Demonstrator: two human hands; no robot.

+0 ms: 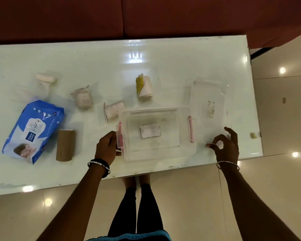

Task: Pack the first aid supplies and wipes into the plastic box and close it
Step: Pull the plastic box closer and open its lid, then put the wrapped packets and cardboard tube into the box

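A clear plastic box [184,153] with pink side latches stands open near the table's front edge, a white label showing at its bottom. My left hand [107,146] grips its left side at the latch. The clear lid [207,105] lies flat to the right of the box, and my right hand [225,145] pinches its near edge. Left of the box lie a blue wipes pack [33,129], a brown bandage roll [65,145], two small zip bags of white supplies [82,98] [113,109] and a white roll [45,77]. A white gauze pack with a yellow label [144,86] lies behind the box.
The white glossy table [111,66] ends just right of the lid and drops to a tiled floor. A dark red sofa [146,16] runs behind the far edge. A small beige piece [252,135] lies near the table's right edge.
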